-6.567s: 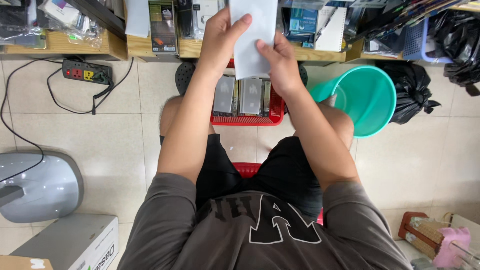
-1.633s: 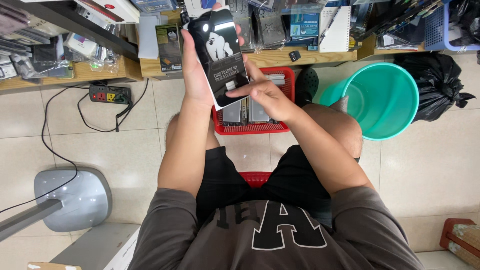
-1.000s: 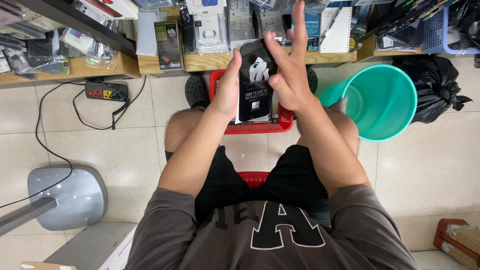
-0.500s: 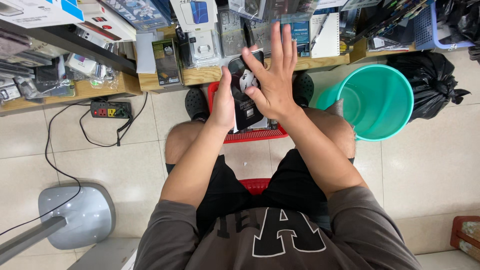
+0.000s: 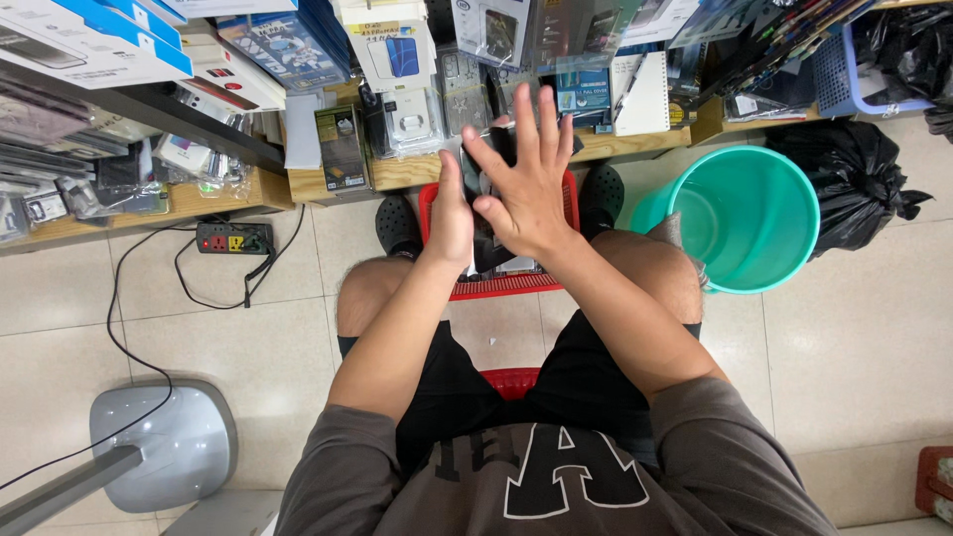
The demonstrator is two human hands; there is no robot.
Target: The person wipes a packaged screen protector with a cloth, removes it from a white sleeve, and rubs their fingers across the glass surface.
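Two hands are pressing together on a flat dark packet above a red plastic basket [image 5: 516, 286].

The left hand [image 5: 452, 213] is gripping the flat dark packet [image 5: 488, 256] along its left edge, fingers curled behind it. The right hand [image 5: 526, 184] is lying flat against its front, fingers spread wide and gripping nothing. A teal plastic bucket [image 5: 740, 218] is standing just right of the knees.

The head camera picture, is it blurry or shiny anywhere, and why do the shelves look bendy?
Head view: mostly sharp under even indoor light, soft shadows only. The right hand and left hand look slightly smeared around the dark package. Pale glare shows on the floor tiles. The wide lens bows the shelf edge near the corners.
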